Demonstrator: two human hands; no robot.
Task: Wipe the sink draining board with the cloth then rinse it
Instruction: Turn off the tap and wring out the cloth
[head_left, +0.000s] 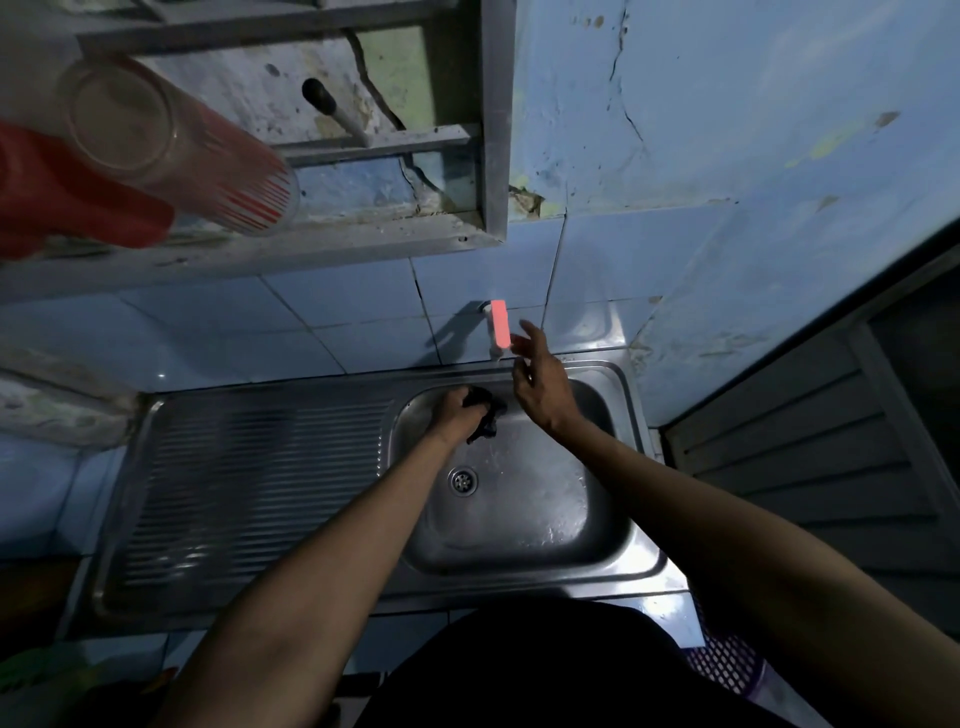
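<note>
My left hand (453, 415) grips a dark cloth (487, 413) over the back of the steel sink basin (545, 525), just below the tap. A tap (496, 332) with a pink-red handle sticks out of the tiled wall above the basin. My right hand (540, 379) is beside the tap's handle with its fingers spread and relaxed, holding nothing. The ribbed draining board (249, 488) lies to the left of the basin. No running water is plainly visible.
The drain (462, 480) sits in the basin floor. A wall rack (311, 145) above left holds a drinking glass (171, 145) and a red item (62, 192). A louvred door (810, 467) stands at the right, a purple basket (727, 662) below it.
</note>
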